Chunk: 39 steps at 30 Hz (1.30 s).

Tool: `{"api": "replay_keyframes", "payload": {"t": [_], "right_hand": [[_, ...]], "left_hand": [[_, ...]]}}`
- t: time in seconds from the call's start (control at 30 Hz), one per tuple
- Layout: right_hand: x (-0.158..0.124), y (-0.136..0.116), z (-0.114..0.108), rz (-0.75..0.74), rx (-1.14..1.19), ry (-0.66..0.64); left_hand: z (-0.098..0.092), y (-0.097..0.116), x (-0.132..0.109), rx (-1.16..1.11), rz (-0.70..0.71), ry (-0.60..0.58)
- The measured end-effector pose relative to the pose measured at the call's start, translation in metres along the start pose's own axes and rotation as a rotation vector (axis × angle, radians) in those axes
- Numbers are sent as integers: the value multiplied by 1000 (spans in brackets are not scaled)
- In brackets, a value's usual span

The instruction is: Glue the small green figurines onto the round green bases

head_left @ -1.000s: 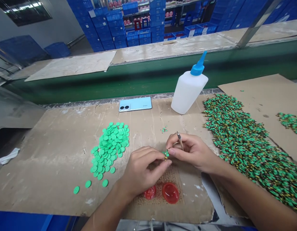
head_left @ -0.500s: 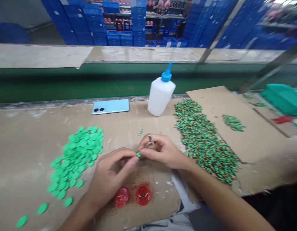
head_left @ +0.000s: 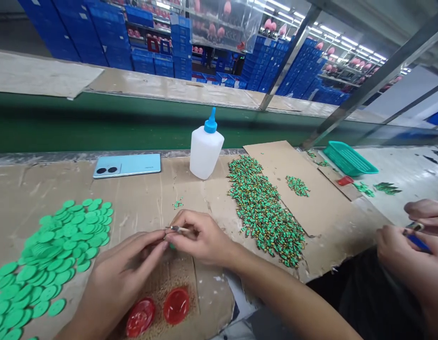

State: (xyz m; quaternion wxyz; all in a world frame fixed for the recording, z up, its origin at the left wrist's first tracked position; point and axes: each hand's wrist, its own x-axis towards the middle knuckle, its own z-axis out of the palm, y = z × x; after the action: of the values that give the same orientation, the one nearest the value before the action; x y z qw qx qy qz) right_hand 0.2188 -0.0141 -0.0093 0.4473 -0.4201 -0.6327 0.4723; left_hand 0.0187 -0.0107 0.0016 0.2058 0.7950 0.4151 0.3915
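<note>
My left hand (head_left: 115,278) and my right hand (head_left: 201,238) meet at the middle of the cardboard-covered bench, fingertips pinched together on a tiny green piece (head_left: 172,245). The right hand also holds a thin metal tool (head_left: 178,229) that points left. A pile of green discs (head_left: 52,255) lies to the left of my hands. A long heap of small green and yellow parts (head_left: 264,212) lies to the right. Two red caps (head_left: 158,311) sit on the cardboard just below my hands.
A white glue bottle with a blue nozzle (head_left: 205,146) and a light blue phone (head_left: 126,165) stand at the back. A green conveyor belt (head_left: 98,127) runs behind. At the right, another person's hands (head_left: 413,236) hold a tool; a teal basket (head_left: 348,159) lies beyond.
The view has swung to the right, bringing another person's hands and the teal basket into sight. My hands stay pinched together; the metal tool now points left instead of up.
</note>
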Motion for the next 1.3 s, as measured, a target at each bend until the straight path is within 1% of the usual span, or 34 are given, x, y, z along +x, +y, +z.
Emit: {"api": "replay_keyframes", "payload": {"t": [0.17, 0.27, 0.33, 0.37, 0.4, 0.43, 0.5, 0.57, 0.63, 0.77, 0.83, 0.9, 0.97, 1.03, 1.1, 1.17, 1.23, 1.3], "right_hand": [[1, 0, 1, 68, 36, -14], [1, -4, -2, 106, 88, -27], [2, -7, -7, 116, 116, -13], [3, -9, -11, 115, 119, 10], [4, -10, -15, 110, 119, 42], [5, -11, -19, 109, 121, 73], [7, -12, -25, 108, 121, 89], [8, -12, -28, 113, 93, 68], [9, -12, -27, 129, 84, 20], [8, -12, -27, 177, 156, -40], [6, -14, -27, 251, 325, -62], [4, -17, -28, 324, 582, -107], [2, -20, -29, 337, 793, -150], [1, -23, -30, 316, 885, -160], [0, -24, -30, 310, 903, -159], [-1, -26, -29, 313, 904, -162], [-2, -27, -26, 323, 919, -183], [-4, -29, -22, 340, 952, -217]], "left_hand": [[4, -4, -3, -63, -168, -27], [6, -3, -3, -188, -306, -75], [5, -3, -2, -266, -368, -103], [4, -3, -1, -261, -364, -101], [3, -3, 0, -235, -334, -128], [2, -4, 1, -191, -271, -159], [1, -6, 2, -92, -170, -273], [1, -8, 2, -12, -126, -343], [3, -9, 0, 36, -97, -359], [9, -9, -2, 53, -40, -347], [11, -10, -2, 47, -42, -353], [13, -10, -3, 42, -45, -357], [14, -11, -3, 38, -33, -353], [14, -11, -3, 34, -13, -338], [12, -8, -2, 2, -4, -317], [8, -1, 0, -82, -25, -261], [2, 8, 2, -211, -46, -150], [-3, 16, 3, -349, -7, -33]]}}
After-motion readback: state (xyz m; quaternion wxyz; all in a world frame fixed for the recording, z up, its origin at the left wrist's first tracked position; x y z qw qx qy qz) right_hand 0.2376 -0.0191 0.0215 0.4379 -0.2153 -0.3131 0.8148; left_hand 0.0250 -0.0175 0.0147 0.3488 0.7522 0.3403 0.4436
